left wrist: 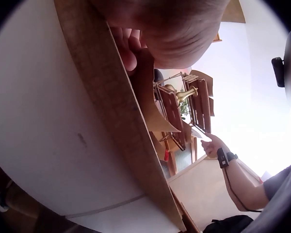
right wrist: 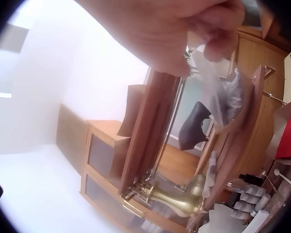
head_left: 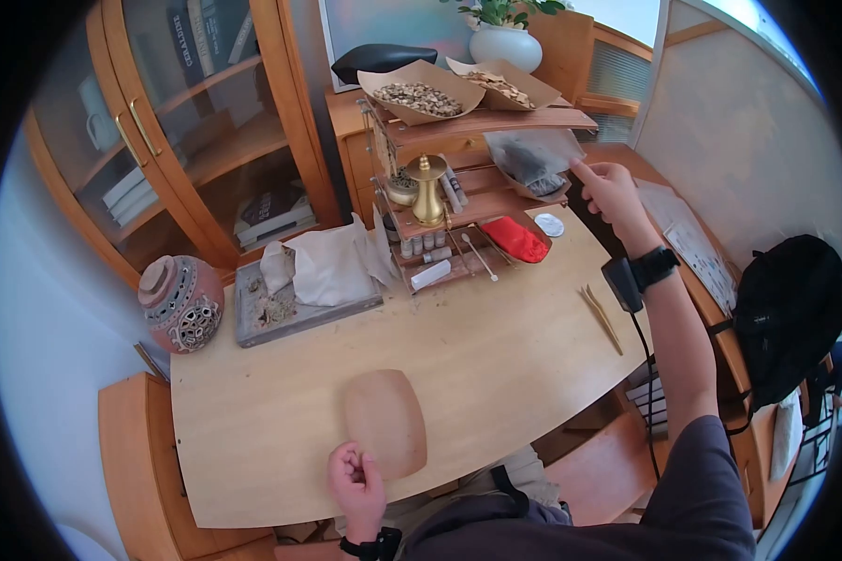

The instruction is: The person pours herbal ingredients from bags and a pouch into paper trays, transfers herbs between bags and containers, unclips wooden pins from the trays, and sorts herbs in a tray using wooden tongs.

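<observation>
My right hand (head_left: 611,192) pinches the upper edge of a translucent plastic bag (head_left: 557,145) between thumb and fingers. Dark contents show through the bag, which overlaps a brown paper tray on the rack's middle shelf; the right wrist view has the same bag (right wrist: 218,99) below the fingers. Near the table's front edge lies another brown paper tray (head_left: 385,421), shallow with raised edges. My left hand (head_left: 356,484) pinches its near left corner with curled fingers. In the left wrist view, that tray (left wrist: 153,104) rises beside the fingertips (left wrist: 128,60).
A wooden rack (head_left: 496,122) carries two filled paper trays on top, a brass pot (head_left: 428,192), small bottles and a red cloth (head_left: 516,240). A grey tray (head_left: 309,318) with white cloth, a patterned jar (head_left: 182,304) and wooden tweezers (head_left: 602,320) stand or lie on the table (head_left: 496,374).
</observation>
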### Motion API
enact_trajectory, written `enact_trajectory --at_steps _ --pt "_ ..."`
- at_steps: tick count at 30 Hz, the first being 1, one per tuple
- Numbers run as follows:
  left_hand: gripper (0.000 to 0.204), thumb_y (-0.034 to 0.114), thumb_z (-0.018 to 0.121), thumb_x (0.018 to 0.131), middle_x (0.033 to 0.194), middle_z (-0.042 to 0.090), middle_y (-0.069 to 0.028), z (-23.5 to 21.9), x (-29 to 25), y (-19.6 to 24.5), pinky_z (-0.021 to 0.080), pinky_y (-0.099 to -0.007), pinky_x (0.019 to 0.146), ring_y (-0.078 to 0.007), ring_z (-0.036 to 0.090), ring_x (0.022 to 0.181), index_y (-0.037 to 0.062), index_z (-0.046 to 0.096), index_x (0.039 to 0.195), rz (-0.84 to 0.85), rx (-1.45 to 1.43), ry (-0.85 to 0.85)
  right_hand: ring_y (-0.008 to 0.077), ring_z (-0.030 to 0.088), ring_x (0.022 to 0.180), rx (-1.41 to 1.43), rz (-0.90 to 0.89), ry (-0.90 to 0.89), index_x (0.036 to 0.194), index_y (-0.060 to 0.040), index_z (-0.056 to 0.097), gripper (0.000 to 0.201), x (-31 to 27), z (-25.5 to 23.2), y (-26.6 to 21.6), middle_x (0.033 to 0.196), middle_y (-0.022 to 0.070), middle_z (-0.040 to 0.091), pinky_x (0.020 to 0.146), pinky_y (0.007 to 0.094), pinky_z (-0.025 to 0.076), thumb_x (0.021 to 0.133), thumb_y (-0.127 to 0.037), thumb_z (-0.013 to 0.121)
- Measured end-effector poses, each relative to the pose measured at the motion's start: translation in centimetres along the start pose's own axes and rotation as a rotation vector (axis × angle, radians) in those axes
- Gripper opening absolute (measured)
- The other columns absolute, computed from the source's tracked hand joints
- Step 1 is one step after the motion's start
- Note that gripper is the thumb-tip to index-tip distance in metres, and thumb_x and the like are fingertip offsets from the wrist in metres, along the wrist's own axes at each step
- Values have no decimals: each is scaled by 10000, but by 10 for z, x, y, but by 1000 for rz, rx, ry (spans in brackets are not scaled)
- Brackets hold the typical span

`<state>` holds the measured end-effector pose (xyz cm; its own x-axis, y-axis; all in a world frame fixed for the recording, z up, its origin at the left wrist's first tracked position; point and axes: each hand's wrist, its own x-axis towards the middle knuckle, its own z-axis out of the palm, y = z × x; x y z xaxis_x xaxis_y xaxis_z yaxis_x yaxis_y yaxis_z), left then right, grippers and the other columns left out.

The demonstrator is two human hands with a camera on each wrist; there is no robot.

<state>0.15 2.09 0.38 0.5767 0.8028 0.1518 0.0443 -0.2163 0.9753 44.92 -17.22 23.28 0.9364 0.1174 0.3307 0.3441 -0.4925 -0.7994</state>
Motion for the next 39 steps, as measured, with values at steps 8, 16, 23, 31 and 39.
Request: enact_trajectory --at_steps 8,16,23,31,39 --pt "87 7 610 965 820 453 4 1 -1 -8 339 -188 501 -34 400 616 2 604 1051 50 39 33 96 614 639 155 40 -152 1020 -10 682 363 31 34 12 818 35 645 474 222 428 1015 -363 596" --pt "44 6 613 960 838 482 -9 -1 0 4 362 -213 509 -49 412 630 10 616 1003 30 132 2 195 687 819 754 -23 55 1148 21 614 346 -23 23 13 991 119 687 675 336 566 1073 -274 450" --pt "206 73 523 1032 909 510 -12 2 -1 3 371 -189 548 -34 451 650 7 520 1227 37 24 52 157 665 1018 734 24 265 1166 15 634 332 -83 -17 39 1132 55 686 849 313 542 1080 -262 475" --pt "233 166 492 1076 810 462 21 -19 7 30 291 -182 480 -23 401 576 24 525 1257 -2 -86 118 148 666 1017 966 321 -213 1207 4 643 289 -186 12 52 1125 78 704 920 298 512 1060 -222 539" --pt "392 224 496 1077 960 647 -41 -2 15 99 332 -176 475 -41 519 583 34 499 1421 -431 -396 -367 133 688 943 1008 494 -925 1172 -8 649 331 -240 86 27 1028 68 729 842 268 531 1084 -282 485"
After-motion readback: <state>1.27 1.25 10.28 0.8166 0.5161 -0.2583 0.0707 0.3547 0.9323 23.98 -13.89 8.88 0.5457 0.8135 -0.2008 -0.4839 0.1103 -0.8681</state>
